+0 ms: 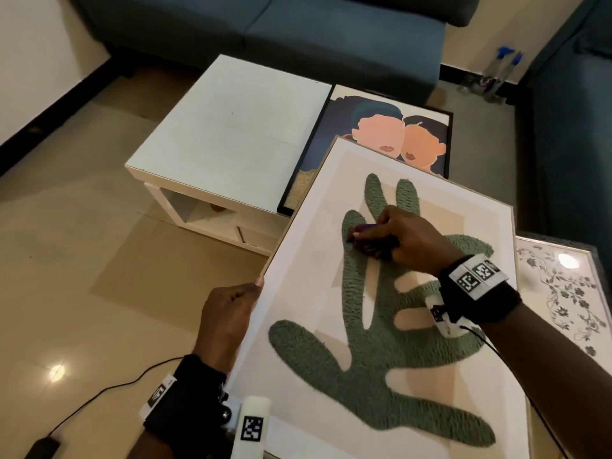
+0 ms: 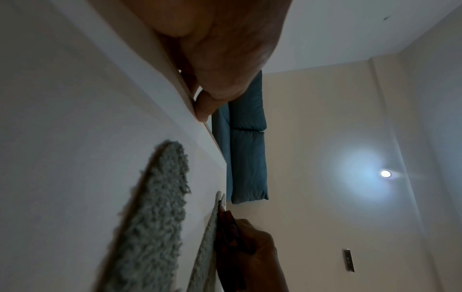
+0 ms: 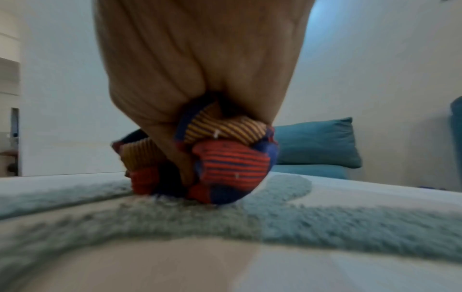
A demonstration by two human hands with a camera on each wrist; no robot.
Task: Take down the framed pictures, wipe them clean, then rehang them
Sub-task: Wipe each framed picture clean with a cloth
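Left hand fingers grip the white-framed picture; right hand clutches a striped cloth above a white desk, tiled floor, blue sofa.

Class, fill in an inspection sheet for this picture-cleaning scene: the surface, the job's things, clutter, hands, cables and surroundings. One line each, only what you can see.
Surface: white side table, its top bare; glossy tiled floor.
Job's things: green-leaf picture held tilted; faces picture leaning against the table; floral picture lying at the right; striped cloth bunched, pressed on the green pile.
Clutter: two spray bottles on the floor by the sofa.
Hands: left hand grips the leaf picture's left edge; right hand holds the cloth.
Cables: black cable trails from the left wrist across the floor.
Surroundings: blue sofa; ceiling light on.
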